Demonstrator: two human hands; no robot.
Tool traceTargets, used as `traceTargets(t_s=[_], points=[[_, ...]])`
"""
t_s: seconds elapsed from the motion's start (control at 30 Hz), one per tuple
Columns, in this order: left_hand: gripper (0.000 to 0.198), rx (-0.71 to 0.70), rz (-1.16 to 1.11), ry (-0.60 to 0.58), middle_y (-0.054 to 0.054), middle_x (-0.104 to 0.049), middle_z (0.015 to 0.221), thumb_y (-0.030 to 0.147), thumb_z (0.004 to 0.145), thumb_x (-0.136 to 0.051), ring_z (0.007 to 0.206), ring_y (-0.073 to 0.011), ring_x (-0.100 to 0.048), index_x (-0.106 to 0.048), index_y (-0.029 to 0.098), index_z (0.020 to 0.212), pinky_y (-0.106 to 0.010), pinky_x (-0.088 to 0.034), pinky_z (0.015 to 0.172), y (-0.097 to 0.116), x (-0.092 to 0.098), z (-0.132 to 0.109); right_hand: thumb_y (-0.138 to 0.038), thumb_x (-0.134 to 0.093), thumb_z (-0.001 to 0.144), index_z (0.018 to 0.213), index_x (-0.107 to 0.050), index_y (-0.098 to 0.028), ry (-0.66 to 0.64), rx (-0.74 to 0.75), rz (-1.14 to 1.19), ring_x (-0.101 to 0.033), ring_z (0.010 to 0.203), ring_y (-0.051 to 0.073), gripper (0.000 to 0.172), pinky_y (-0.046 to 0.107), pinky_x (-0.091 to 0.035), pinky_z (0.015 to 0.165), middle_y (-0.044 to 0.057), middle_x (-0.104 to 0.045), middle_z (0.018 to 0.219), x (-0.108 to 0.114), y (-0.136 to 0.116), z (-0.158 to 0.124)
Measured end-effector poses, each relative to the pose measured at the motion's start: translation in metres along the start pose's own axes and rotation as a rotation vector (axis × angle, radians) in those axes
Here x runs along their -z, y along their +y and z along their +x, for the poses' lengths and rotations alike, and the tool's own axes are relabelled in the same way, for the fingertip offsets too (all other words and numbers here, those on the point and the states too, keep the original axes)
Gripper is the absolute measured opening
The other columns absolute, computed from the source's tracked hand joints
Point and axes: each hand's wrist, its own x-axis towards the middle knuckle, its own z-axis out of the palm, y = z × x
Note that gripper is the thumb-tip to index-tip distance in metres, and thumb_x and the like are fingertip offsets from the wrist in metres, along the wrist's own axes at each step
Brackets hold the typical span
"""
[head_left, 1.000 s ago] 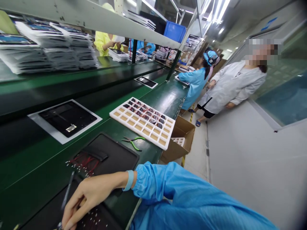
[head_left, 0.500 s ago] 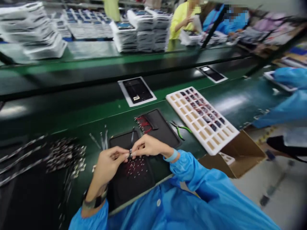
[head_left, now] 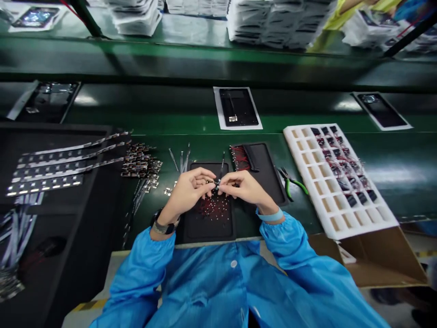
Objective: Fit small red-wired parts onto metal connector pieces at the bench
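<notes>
My left hand (head_left: 189, 190) and my right hand (head_left: 248, 187) meet fingertip to fingertip, both pinching a small electronic part (head_left: 216, 184). Its exact kind is too small to make out. Beneath them lies a black tray (head_left: 208, 231) with scattered tiny parts on red wires (head_left: 214, 207). A thin dark strip (head_left: 223, 163) shows just beyond my fingers. Behind my right hand, a second black tray (head_left: 269, 175) holds a row of red-wired parts (head_left: 240, 157). To the left of my left hand is a heap of small circuit boards (head_left: 141, 161).
Green-handled pliers (head_left: 291, 183) lie right of the trays, beside a white foam tray (head_left: 344, 230) partly filled with black, red-wired modules. Below it stands a cardboard box (head_left: 385, 257). A tablet-like panel (head_left: 239, 107) lies on the green line. Strips of boards (head_left: 48, 172) are at left.
The view has swung left and levelled, showing more of the left side. Both hands stay pinched together over the tray around the small part.
</notes>
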Motion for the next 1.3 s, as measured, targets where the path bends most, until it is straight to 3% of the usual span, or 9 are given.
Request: traceTargets(t_s=[0.13, 0.2, 0.3, 0.37, 0.5, 0.63, 0.83, 1.1, 1.3], points=[[0.035, -0.002, -0.090, 0.018, -0.004, -0.072, 0.071, 0.029, 0.074, -0.089, 0.061, -0.0157, -0.068, -0.071, 0.014, 0.100, -0.024, -0.051, 0.053, 0.002, 0.002, 0.000, -0.041, -0.074, 0.092, 0.094, -0.077, -0.016, 0.016, 0.024, 0.000, -0.066, 0.061, 0.012, 0.026, 0.023, -0.052, 0.056, 0.005, -0.078, 0.080, 0.000, -0.001, -0.001], [0.032, -0.030, -0.122, 0.062, -0.005, -0.073, 0.072, 0.028, 0.072, -0.091, 0.062, -0.0151, -0.067, -0.073, 0.014, 0.095, -0.023, -0.051, 0.054, 0.006, 0.007, -0.002, -0.040, -0.071, 0.095, 0.099, -0.078, -0.016, 0.077, 0.072, -0.060, -0.072, 0.074, 0.016, 0.025, 0.029, -0.057, 0.072, 0.006, -0.080, 0.089, 0.005, -0.004, -0.002], [0.028, -0.113, -0.149, 0.195, -0.005, -0.074, 0.077, 0.025, 0.067, -0.093, 0.066, -0.0136, -0.066, -0.077, 0.015, 0.088, -0.023, -0.052, 0.058, 0.019, 0.019, -0.007, -0.038, -0.069, 0.097, 0.103, -0.078, -0.017, 0.204, 0.170, -0.266, -0.073, 0.098, 0.022, 0.023, 0.038, -0.055, 0.093, 0.009, -0.079, 0.102, 0.016, -0.005, -0.005], [0.028, -0.191, -0.176, 0.279, -0.005, -0.074, 0.083, 0.023, 0.064, -0.095, 0.070, -0.0135, -0.067, -0.078, 0.016, 0.085, -0.024, -0.054, 0.062, 0.028, 0.030, -0.011, -0.035, -0.068, 0.098, 0.102, -0.077, -0.018, 0.141, 0.191, -0.406, -0.071, 0.095, 0.021, 0.019, 0.037, -0.053, 0.091, 0.008, -0.077, 0.101, 0.020, -0.004, -0.004], [0.027, -0.329, -0.237, 0.340, -0.004, -0.073, 0.087, 0.021, 0.063, -0.095, 0.072, -0.0119, -0.064, -0.080, 0.018, 0.085, -0.024, -0.053, 0.065, 0.040, 0.048, -0.015, -0.026, -0.069, 0.097, 0.102, -0.075, -0.018, -0.129, 0.177, -0.658, -0.065, 0.088, 0.019, 0.011, 0.034, -0.046, 0.087, 0.005, -0.074, 0.093, 0.009, 0.003, 0.001], [0.029, -0.333, -0.258, 0.377, -0.003, -0.071, 0.081, 0.021, 0.064, -0.094, 0.067, -0.0111, -0.060, -0.080, 0.019, 0.089, -0.024, -0.049, 0.061, 0.034, 0.058, -0.009, -0.023, -0.075, 0.093, 0.101, -0.073, -0.017, -0.131, 0.069, -0.840, -0.062, 0.087, 0.019, 0.010, 0.033, -0.036, 0.085, 0.002, -0.069, 0.083, -0.006, 0.007, 0.007], [0.029, -0.239, -0.296, 0.398, -0.003, -0.070, 0.077, 0.021, 0.061, -0.094, 0.064, -0.0102, -0.058, -0.078, 0.016, 0.084, -0.023, -0.046, 0.060, 0.019, 0.058, 0.003, -0.035, -0.078, 0.094, 0.091, -0.072, -0.017, -0.074, 0.005, -0.916, -0.059, 0.086, 0.020, 0.020, 0.034, -0.029, 0.084, 0.003, -0.068, 0.081, -0.022, 0.013, 0.005], [0.032, -0.119, -0.268, 0.383, -0.003, -0.070, 0.073, 0.028, 0.061, -0.096, 0.066, -0.0117, -0.059, -0.081, 0.016, 0.087, -0.021, -0.047, 0.063, 0.011, 0.055, 0.004, -0.025, -0.077, 0.090, 0.086, -0.068, -0.019, 0.064, 0.049, -0.697, -0.061, 0.088, 0.018, 0.011, 0.033, -0.038, 0.088, 0.001, -0.070, 0.085, -0.037, 0.016, 0.006], [0.034, -0.104, -0.264, 0.376, -0.003, -0.071, 0.074, 0.031, 0.058, -0.098, 0.067, -0.0117, -0.058, -0.082, 0.017, 0.084, -0.021, -0.047, 0.064, 0.008, 0.053, 0.006, -0.020, -0.074, 0.084, 0.085, -0.066, -0.019, 0.200, 0.131, -0.102, -0.075, 0.099, 0.022, 0.009, 0.035, -0.053, 0.093, 0.008, -0.081, 0.103, -0.034, 0.006, 0.004]])
